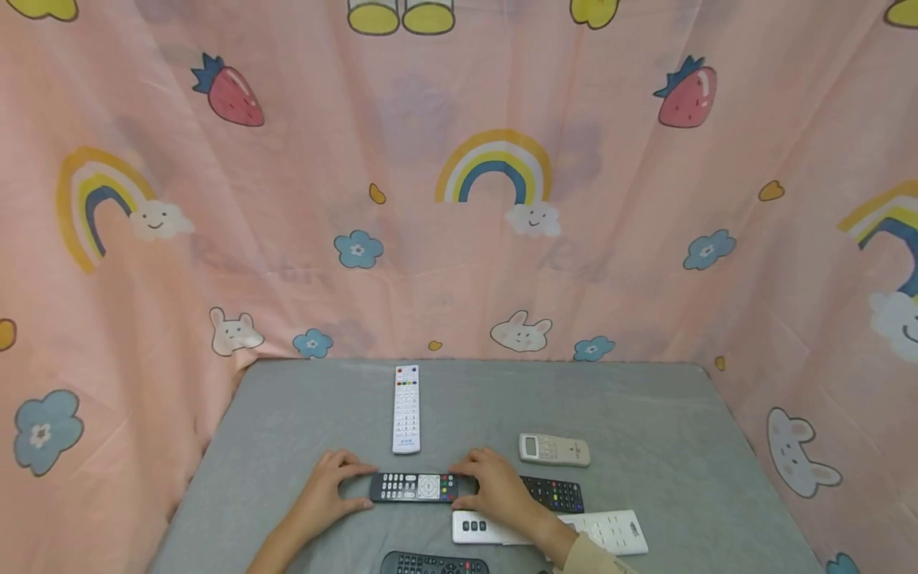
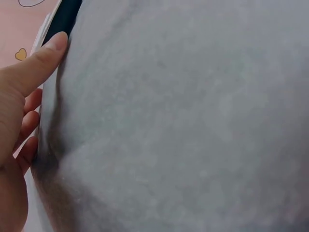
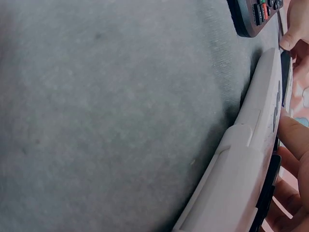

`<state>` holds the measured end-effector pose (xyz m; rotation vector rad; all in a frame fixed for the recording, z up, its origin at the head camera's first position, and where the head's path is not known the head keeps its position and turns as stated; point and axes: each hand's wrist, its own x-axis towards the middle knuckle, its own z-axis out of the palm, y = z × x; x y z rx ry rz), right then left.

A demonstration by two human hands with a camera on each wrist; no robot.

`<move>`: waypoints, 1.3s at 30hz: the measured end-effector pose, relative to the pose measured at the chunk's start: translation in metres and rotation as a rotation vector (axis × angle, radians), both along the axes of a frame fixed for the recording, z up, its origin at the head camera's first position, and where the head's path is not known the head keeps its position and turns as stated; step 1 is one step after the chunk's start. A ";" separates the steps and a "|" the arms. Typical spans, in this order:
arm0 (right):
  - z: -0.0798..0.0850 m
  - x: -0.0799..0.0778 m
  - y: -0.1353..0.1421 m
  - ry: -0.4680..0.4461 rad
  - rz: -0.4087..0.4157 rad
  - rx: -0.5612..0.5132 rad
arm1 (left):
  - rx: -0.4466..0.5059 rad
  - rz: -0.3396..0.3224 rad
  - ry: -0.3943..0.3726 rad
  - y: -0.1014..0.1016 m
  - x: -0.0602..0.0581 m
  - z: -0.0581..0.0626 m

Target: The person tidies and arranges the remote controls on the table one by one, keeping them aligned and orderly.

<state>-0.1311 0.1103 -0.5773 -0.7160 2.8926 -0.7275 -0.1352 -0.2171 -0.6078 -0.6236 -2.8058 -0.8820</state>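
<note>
A black remote control [image 1: 413, 487] with white and coloured buttons lies crosswise on the grey surface in the head view. My left hand [image 1: 324, 488] holds its left end, thumb at the near corner and fingers at the far one. At the opposite end, my right hand [image 1: 495, 488] grips it the same way, above a white remote control [image 1: 606, 532]. In the left wrist view, the thumb [image 2: 55, 43] lies against the dark remote's edge [image 2: 63, 21]. The right wrist view has the white remote [image 3: 236, 159] in front, partly covering the right hand [image 3: 297, 159].
A slim white remote [image 1: 406, 410] stands lengthwise behind the black one. To the right lie a beige remote with a small display [image 1: 555, 450] and another black remote [image 1: 562, 494]. One more black remote [image 1: 433, 564] is cut off by the bottom edge. A pink patterned curtain [image 1: 459, 295] surrounds the table.
</note>
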 end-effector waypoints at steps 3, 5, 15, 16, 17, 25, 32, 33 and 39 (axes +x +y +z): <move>-0.001 0.000 0.000 0.013 0.006 0.004 | 0.003 -0.006 0.030 0.001 0.001 -0.001; -0.001 0.000 0.000 0.026 0.011 0.005 | 0.003 -0.006 0.032 0.001 0.001 -0.001; 0.016 -0.013 0.010 -0.077 0.020 -0.127 | 0.091 0.006 -0.007 0.006 -0.004 0.020; 0.020 -0.016 0.011 -0.100 0.009 -0.146 | 0.092 0.002 0.008 0.008 -0.005 0.023; 0.024 -0.019 0.012 -0.123 0.001 -0.158 | 0.095 -0.007 0.019 0.009 -0.006 0.026; 0.036 -0.035 0.021 -0.226 -0.008 -0.304 | 0.140 -0.045 0.043 0.024 -0.005 0.024; 0.035 -0.055 0.025 -0.302 -0.115 -0.514 | 0.282 -0.064 -0.049 0.042 -0.006 0.025; 0.035 -0.057 0.025 -0.303 -0.128 -0.525 | 0.293 -0.059 -0.041 0.044 -0.007 0.024; 0.035 -0.070 0.025 -0.294 -0.176 -0.567 | 0.346 -0.047 0.039 0.058 -0.009 0.023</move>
